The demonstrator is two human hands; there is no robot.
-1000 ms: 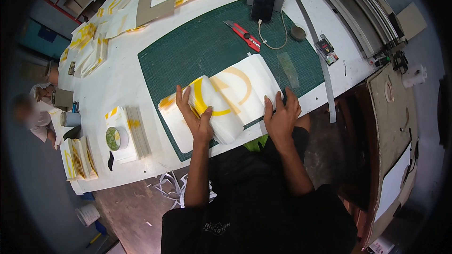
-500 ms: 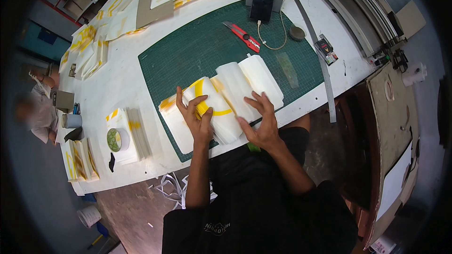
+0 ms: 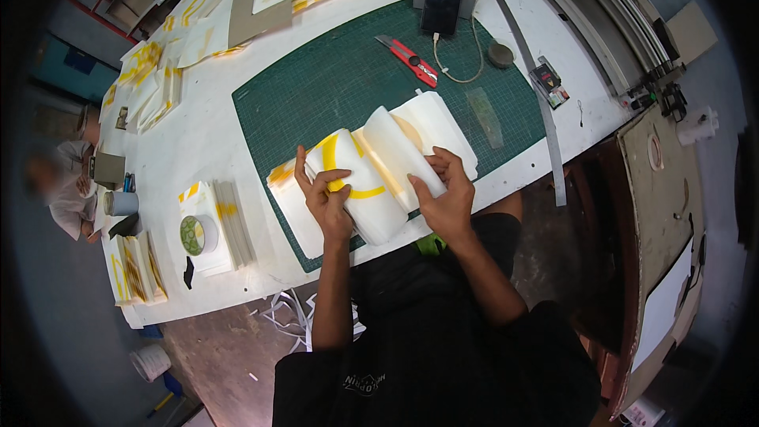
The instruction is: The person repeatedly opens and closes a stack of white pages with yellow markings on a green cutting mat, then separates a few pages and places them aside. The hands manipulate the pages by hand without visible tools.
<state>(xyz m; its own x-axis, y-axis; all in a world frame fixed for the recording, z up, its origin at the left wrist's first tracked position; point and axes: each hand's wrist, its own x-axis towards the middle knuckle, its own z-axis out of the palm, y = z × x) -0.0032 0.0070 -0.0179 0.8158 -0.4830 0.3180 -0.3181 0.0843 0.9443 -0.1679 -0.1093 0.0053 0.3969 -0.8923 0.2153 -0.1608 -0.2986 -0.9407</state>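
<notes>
A thick stack of white paper sheets with yellow markings (image 3: 373,220) lies opened out across the near edge of a green cutting mat (image 3: 316,87). My left hand (image 3: 328,207) rests on the stack's curled left part, fingers apart, the index finger stretched away from the others. Between the thumb and fingers of my right hand (image 3: 449,202) is the near end of a curled white sheet (image 3: 389,138), bowed up from the stack. Beneath it, to the right, lies a flat white sheet (image 3: 447,122) with a pale tan patch.
A red utility knife (image 3: 411,62) lies on the mat, beyond the stack. Further right are a phone (image 3: 443,0) with a cable, a round dark tin (image 3: 500,54) and a long steel ruler (image 3: 545,122). A tape roll (image 3: 198,235) sits on papers at left. Another person (image 3: 67,182) is at far left.
My right hand has closed on a sheet and its curl has risen, baring the tan patch underneath. The left hand has barely moved.
</notes>
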